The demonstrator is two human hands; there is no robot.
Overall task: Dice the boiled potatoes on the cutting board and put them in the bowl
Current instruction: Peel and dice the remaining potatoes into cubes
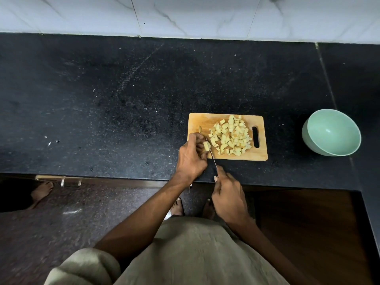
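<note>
A person stands at a black stone counter [123, 99], working over a small wooden cutting board [259, 155] that sits near the counter's front edge, toward the right. The left hand [191, 157] rests at the board's near-left corner, its fingers curled round a piece of potato [206, 145] and pinning it down on the wood. The right hand [228, 196] hangs just off the counter's near edge, fingers wrapped round the handle of a knife [211, 154]; the thin blade runs up and to the left onto the board and lies right against the held piece, on its right side. Most of the board, from the middle to the handle slot at its right end, is covered by a loose heap of diced potato [231, 134], pale yellow cubes spreading almost to the far edge. A pale green bowl [331, 132] stands on the counter to the right of the board, apart from it, tipped a little toward the viewer, with nothing visible inside. White marbled tiles [185, 15] back the counter along the far side.
</note>
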